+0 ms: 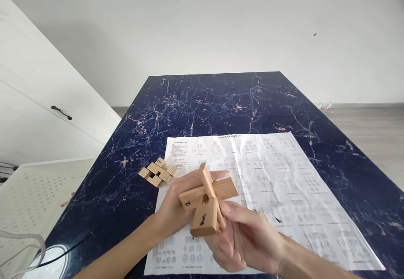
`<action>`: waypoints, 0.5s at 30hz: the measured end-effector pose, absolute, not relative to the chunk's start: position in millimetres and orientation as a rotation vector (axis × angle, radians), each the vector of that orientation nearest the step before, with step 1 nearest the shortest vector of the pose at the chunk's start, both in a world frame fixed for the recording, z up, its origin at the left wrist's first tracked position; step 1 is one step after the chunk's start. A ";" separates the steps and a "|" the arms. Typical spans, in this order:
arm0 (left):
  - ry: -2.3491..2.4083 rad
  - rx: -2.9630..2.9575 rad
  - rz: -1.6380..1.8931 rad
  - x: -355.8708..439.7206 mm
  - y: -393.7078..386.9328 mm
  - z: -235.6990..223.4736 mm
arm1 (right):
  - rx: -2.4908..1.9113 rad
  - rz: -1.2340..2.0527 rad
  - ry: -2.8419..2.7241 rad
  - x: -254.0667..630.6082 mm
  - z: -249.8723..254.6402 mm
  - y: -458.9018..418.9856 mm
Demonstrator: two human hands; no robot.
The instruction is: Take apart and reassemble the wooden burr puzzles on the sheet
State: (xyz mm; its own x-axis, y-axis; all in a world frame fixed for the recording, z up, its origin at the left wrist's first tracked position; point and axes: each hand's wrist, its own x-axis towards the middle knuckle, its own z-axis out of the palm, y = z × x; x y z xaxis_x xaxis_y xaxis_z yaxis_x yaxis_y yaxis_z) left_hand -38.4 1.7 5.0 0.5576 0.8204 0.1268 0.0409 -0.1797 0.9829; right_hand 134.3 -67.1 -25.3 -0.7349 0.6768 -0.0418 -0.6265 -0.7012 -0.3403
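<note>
Head view: the wooden puzzle (204, 218) lies between both hands, touching each, above the paper sheet (268, 182). Left hand (176, 199) grips from behind, its fingertips partly hidden; right hand (244, 232) pinches the lower right side, thumb foremost. The bar marked 2 (192, 199) runs crosswise, slanting up rightward; the front block (203, 228) points toward the wearer.

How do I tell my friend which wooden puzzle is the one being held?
Start at the dark blue marbled table and find the big white printed sheet on it. Over that sheet, the left hand and right hand hold a wooden interlocking puzzle. Unlike the paler puzzle marked 3 by the sheet's left edge, it is browner and shows a black 2.
</note>
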 end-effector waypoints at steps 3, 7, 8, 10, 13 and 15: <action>0.705 1.653 0.850 -38.8 -0.1 8.4 | -0.196 2.326 -0.414 135.5 -22.1 -65.4; 0.707 1.602 0.820 -40.8 -3.0 5.0 | -0.195 2.363 -0.444 135.8 -23.8 -66.9; 0.708 1.600 0.810 -41.3 -3.3 3.3 | -0.210 2.377 -0.438 135.8 -24.8 -67.4; 0.713 1.599 0.789 -42.2 -3.2 0.3 | -0.241 2.389 -0.435 135.9 -26.5 -68.2; 0.730 1.606 0.782 -42.3 -3.2 -1.0 | -0.257 2.394 -0.453 136.7 -27.3 -68.7; 0.722 1.621 0.792 -41.7 -3.9 0.5 | -0.232 2.402 -0.490 137.1 -26.4 -68.8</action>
